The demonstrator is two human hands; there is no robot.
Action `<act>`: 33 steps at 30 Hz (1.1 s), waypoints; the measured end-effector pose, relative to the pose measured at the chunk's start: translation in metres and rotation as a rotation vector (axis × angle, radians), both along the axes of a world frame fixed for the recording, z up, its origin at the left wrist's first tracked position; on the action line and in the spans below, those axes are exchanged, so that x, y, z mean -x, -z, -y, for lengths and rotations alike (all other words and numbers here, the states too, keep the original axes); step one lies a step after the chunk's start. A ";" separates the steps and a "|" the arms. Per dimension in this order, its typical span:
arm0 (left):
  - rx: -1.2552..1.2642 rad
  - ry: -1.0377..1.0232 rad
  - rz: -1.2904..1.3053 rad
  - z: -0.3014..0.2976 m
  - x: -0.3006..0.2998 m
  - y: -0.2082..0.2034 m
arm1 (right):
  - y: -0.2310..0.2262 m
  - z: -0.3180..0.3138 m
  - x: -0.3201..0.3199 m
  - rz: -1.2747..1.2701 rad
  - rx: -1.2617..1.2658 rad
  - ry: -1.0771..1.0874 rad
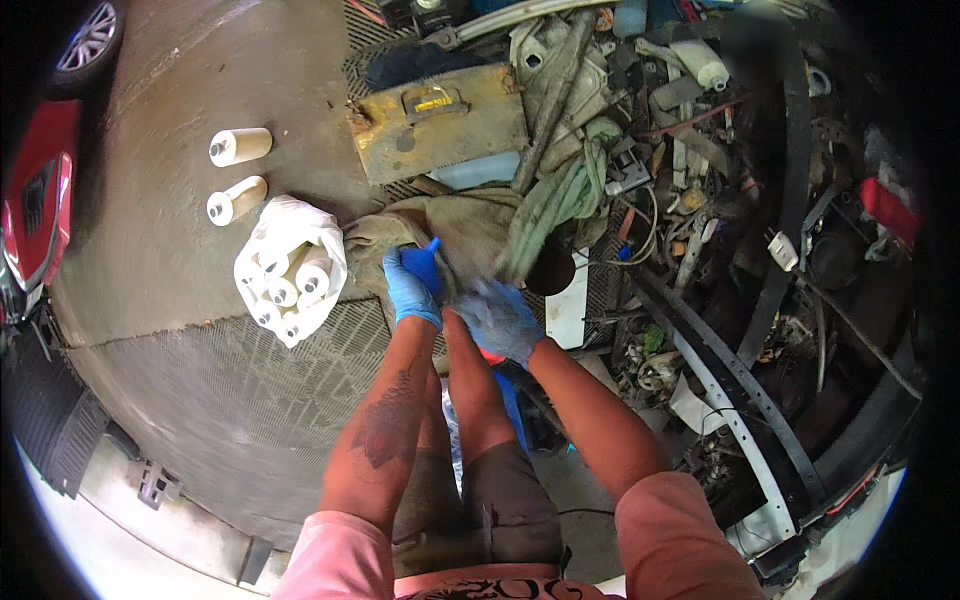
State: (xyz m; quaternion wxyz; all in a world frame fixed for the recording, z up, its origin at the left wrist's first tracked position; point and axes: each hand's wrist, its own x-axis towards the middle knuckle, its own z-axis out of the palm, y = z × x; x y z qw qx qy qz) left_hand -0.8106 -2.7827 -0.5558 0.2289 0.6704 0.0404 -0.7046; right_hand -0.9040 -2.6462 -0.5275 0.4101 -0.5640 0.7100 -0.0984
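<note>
My left hand (411, 292), in a blue glove, is closed round a blue funnel (422, 266) whose narrow spout points up and away. Just to its right is my right hand (497, 322), also gloved in blue; motion smears its fingers, and whether it holds anything does not show. Beneath and beyond both hands spreads a crumpled brownish cloth (455, 222), with a greenish rag (560, 215) at its right. Left of my hands, an open white plastic bag (328, 232) holds several cream bottles with dark tips. Two similar bottles, one farther (245, 146) and one nearer (240, 200), lie on the floor.
A worn yellowish metal case (440, 120) lies beyond the cloth. Heaped car parts and scrap fill the right side, with long metal strips (720, 395) and a cable with a white plug (782, 250). A red car part (45, 215) stands at the far left.
</note>
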 end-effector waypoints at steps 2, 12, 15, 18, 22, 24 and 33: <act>0.163 0.225 0.010 0.015 -0.005 -0.013 | 0.007 -0.032 0.017 0.015 -0.116 -0.109; 1.454 1.287 0.492 0.058 -0.092 -0.255 | -0.186 0.076 0.003 0.891 -0.144 0.577; 1.548 1.286 0.519 0.069 -0.149 -0.321 | -0.270 0.114 -0.049 0.890 0.010 0.324; 1.664 1.267 0.597 0.076 -0.213 -0.380 | -0.346 0.139 -0.113 0.794 0.124 0.174; 1.698 1.049 0.598 0.079 -0.313 -0.418 | -0.399 0.170 -0.206 0.331 0.456 -0.187; 1.667 0.935 0.524 0.076 -0.380 -0.426 | -0.400 0.176 -0.253 0.124 0.619 -0.442; 1.466 0.777 0.827 0.070 -0.705 -0.519 | -0.498 0.245 -0.583 0.644 -0.054 -0.316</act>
